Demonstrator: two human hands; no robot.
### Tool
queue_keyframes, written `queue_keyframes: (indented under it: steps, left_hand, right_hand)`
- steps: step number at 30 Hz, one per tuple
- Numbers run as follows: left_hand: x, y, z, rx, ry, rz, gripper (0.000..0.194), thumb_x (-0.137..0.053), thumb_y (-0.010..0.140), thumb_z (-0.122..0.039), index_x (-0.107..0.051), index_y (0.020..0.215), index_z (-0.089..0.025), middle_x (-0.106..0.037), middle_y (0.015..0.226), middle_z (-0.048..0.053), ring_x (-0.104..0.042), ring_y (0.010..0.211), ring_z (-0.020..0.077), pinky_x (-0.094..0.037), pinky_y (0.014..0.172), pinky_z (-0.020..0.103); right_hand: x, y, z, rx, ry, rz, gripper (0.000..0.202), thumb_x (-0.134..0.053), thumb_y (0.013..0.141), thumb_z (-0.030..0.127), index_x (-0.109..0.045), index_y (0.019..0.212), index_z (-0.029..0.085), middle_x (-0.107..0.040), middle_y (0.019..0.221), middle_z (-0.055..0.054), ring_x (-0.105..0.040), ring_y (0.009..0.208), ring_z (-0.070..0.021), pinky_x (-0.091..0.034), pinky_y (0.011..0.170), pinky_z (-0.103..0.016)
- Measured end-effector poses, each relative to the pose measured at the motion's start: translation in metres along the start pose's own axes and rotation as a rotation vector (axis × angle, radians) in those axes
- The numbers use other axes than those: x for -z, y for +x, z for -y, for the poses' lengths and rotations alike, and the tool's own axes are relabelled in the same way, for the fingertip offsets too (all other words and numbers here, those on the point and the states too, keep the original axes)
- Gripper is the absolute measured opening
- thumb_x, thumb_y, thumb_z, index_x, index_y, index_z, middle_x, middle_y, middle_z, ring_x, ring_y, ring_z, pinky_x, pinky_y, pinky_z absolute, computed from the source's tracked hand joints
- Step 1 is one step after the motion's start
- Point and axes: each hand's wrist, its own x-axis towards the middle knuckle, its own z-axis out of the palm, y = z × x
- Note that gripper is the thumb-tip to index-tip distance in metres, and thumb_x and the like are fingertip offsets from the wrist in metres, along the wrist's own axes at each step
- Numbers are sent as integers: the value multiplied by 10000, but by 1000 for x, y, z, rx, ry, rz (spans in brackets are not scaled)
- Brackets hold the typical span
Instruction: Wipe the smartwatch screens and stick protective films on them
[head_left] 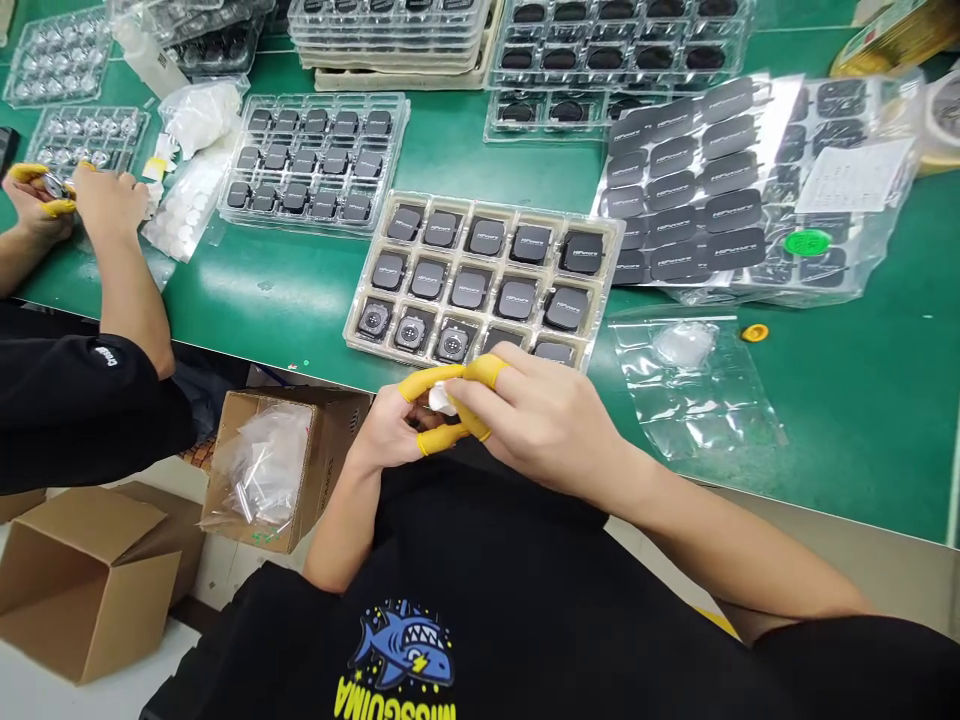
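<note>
In front of my chest, my left hand [397, 425] has its fingers curled around something dark, mostly hidden, that I cannot make out. My right hand [536, 420] comes in from the right and pinches a small crumpled white wipe [441, 399] against it. Both hands wear yellow finger cots. Just beyond them is a clear plastic tray [609, 262] of square dark watch bodies. Several show a printed film on top; a few in the front row, such as this watch body [411, 330], lie with their round sensors up. My right hand partly covers the tray's front edge.
Sheets of dark printed films [679, 190] and a zip bag [667, 400] with a yellow finger cot [755, 332] lie right. Another watch tray [315, 160] is beyond, left. A co-worker's hands [112, 200] work at far left. Cardboard boxes [97, 590] stand below the table.
</note>
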Motion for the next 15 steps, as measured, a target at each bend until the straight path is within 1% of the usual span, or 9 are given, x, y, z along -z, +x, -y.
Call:
queue_keyframes:
  steps: [3, 4, 5, 6, 8, 9, 10, 12, 15]
  left_hand:
    - [1, -1, 1, 38, -56, -53, 713, -1066, 687, -542, -830, 1259, -189, -822, 879, 49, -742, 582, 154, -657, 533, 246]
    - [1, -2, 0, 51, -84, -72, 697, -1061, 707, -518, -828, 1275, -189, -832, 902, 60, -757, 586, 163, -671, 532, 258]
    - [2, -3, -1, 62, -112, -84, 689, -1059, 722, -493, -825, 1296, -193, -838, 918, 65, -769, 592, 171, -684, 531, 269]
    - [3, -4, -2, 64, -136, -87, 696, -1059, 728, -474, -820, 1320, -198, -842, 929, 66, -777, 595, 176, -692, 526, 276]
    - [3, -4, -5, 56, -176, -57, 730, -1066, 723, -457, -809, 1355, -199, -850, 949, 62, -790, 600, 179, -696, 515, 271]
    - [3, -3, -6, 46, -195, -37, 740, -1069, 718, -453, -806, 1360, -195, -855, 960, 60, -793, 596, 176, -694, 510, 262]
    - [2, -2, -7, 33, -213, -19, 741, -1072, 714, -444, -805, 1358, -193, -859, 972, 58, -795, 589, 173, -691, 505, 254]
    - [1, 1, -7, -1, -244, 11, 727, -1073, 714, -419, -807, 1352, -195, -862, 981, 54, -796, 571, 171, -687, 497, 247]
    - [-2, 6, -6, -63, -252, 22, 707, -1083, 697, -385, -821, 1327, -197, -855, 960, 48, -786, 548, 170, -682, 484, 251]
  right_hand:
    - [3, -12, -10, -105, -46, 102, 305, -527, 1038, 42, -710, 864, 213, -610, 750, -74, -545, 750, -243, -314, 560, -393]
    - [5, -17, -14, -143, -54, 113, 278, -542, 1027, 43, -715, 890, 212, -622, 760, -76, -559, 749, -248, -299, 546, -394]
    - [8, -21, -18, -181, -54, 92, 242, -570, 1022, 50, -724, 930, 213, -641, 780, -74, -582, 757, -250, -305, 537, -387]
    - [12, -23, -21, -216, -45, 37, 201, -611, 1024, 63, -732, 978, 216, -663, 805, -68, -609, 770, -247, -333, 536, -375]
    - [20, -23, -27, -261, -7, -115, 145, -704, 1029, 94, -741, 1066, 230, -712, 882, -58, -655, 798, -230, -430, 578, -353]
    - [23, -20, -29, -270, 29, -163, 150, -739, 1028, 100, -742, 1094, 234, -730, 920, -58, -670, 810, -220, -473, 615, -347]
    - [26, -16, -30, -263, 77, -182, 160, -762, 1023, 98, -746, 1106, 234, -738, 940, -57, -676, 811, -210, -499, 643, -342]
    - [28, -8, -31, -208, 182, -152, 159, -771, 1020, 93, -759, 1115, 219, -740, 950, -62, -677, 821, -201, -517, 669, -333]
    - [23, 3, -32, -88, 254, -77, 138, -725, 1042, 100, -780, 1124, 197, -736, 950, -66, -652, 836, -198, -478, 652, -318]
